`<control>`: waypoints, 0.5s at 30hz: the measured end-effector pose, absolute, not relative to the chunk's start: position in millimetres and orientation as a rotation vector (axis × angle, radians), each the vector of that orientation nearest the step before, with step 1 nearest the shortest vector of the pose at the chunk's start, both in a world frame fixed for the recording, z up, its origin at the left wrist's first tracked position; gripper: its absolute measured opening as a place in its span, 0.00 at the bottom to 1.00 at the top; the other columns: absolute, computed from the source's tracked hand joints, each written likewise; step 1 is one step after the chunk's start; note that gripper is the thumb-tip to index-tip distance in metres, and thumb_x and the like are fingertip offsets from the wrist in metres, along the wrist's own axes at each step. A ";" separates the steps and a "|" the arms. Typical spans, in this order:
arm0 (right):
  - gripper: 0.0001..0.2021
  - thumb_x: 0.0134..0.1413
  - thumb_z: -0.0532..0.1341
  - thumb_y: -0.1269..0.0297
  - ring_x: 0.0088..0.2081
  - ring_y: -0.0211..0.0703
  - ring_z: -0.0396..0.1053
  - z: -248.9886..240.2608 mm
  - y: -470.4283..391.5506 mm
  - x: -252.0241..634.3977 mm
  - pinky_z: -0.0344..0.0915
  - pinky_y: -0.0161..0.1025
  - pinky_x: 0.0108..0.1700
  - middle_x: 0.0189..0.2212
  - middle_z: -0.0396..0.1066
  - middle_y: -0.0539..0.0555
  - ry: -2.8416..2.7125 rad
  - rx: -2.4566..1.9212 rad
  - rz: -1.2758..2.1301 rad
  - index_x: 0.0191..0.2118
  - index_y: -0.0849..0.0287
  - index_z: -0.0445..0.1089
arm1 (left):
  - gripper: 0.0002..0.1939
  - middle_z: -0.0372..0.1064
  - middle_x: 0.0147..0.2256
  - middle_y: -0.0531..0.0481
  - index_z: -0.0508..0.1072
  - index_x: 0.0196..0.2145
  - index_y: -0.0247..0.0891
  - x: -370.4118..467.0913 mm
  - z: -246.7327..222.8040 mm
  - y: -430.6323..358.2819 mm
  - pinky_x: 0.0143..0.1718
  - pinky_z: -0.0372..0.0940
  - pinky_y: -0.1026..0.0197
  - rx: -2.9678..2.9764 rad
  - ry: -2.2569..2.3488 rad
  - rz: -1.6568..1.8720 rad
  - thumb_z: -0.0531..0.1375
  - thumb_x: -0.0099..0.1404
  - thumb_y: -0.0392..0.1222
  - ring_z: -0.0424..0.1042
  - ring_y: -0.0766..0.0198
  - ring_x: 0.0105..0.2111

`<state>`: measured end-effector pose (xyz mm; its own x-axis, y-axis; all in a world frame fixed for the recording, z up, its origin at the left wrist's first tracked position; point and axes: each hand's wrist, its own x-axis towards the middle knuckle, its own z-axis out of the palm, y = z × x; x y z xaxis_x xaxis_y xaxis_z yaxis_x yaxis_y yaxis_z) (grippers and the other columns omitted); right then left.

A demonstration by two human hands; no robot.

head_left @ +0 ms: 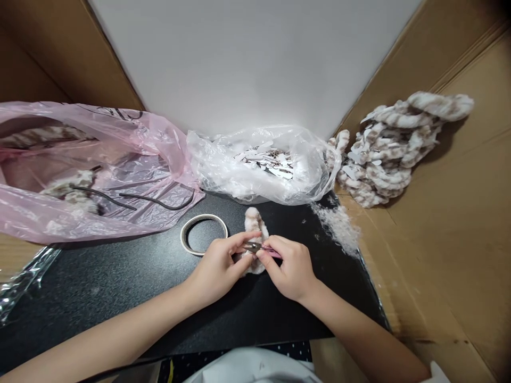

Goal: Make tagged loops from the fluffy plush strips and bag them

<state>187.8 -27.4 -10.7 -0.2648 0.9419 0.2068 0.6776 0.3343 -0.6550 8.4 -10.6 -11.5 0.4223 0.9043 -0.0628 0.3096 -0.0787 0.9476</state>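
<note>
My right hand (290, 266) is closed around the pink handles of small pliers (275, 254), whose metal jaws point left. My left hand (217, 266) is closed, thumb and fingers on the plush, fluffy strip (252, 217) of white and light brown right at the jaws. What lies between the jaws is too small to make out. Folded over on the black table (159, 298), the strip is partly covered by both hands.
A tape roll (183, 234) lies left of the strip. Behind it, a clear bag (223, 165) holds small white pieces, beside a pink bag (159, 143) with fluffy items. At right are loose fluff (339, 226) and a pile of plush strips (395, 154) against cardboard (451, 223).
</note>
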 end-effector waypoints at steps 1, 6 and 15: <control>0.10 0.60 0.56 0.59 0.31 0.38 0.72 -10.8 -27.6 187.9 0.60 0.32 0.33 0.29 0.73 0.50 -2.029 -1.407 0.610 0.32 0.57 0.69 | 0.21 0.75 0.29 0.50 0.69 0.55 0.32 8.5 -11.7 -10.8 0.24 0.59 0.69 1.622 1.088 0.704 0.56 0.65 0.41 0.66 0.68 0.24; 0.10 0.60 0.57 0.60 0.30 0.38 0.71 -11.3 -27.6 189.0 0.58 0.32 0.32 0.27 0.73 0.50 -2.022 -1.395 0.586 0.30 0.58 0.69 | 0.21 0.74 0.30 0.49 0.69 0.54 0.32 8.6 -15.1 -11.4 0.25 0.59 0.68 1.601 1.083 0.711 0.56 0.66 0.42 0.66 0.67 0.25; 0.10 0.59 0.58 0.59 0.28 0.36 0.69 -10.8 -26.6 192.3 0.56 0.32 0.31 0.26 0.72 0.49 -2.014 -1.396 0.577 0.30 0.58 0.70 | 0.19 0.75 0.30 0.49 0.69 0.53 0.32 10.0 -12.3 -12.1 0.27 0.61 0.67 1.578 1.076 0.719 0.56 0.65 0.41 0.68 0.66 0.25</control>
<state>192.3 -26.6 -10.8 -0.2545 0.9374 0.2376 0.6694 0.3481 -0.6563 10.0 -12.1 -12.3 0.4158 0.9065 -0.0740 0.2782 -0.0493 0.9593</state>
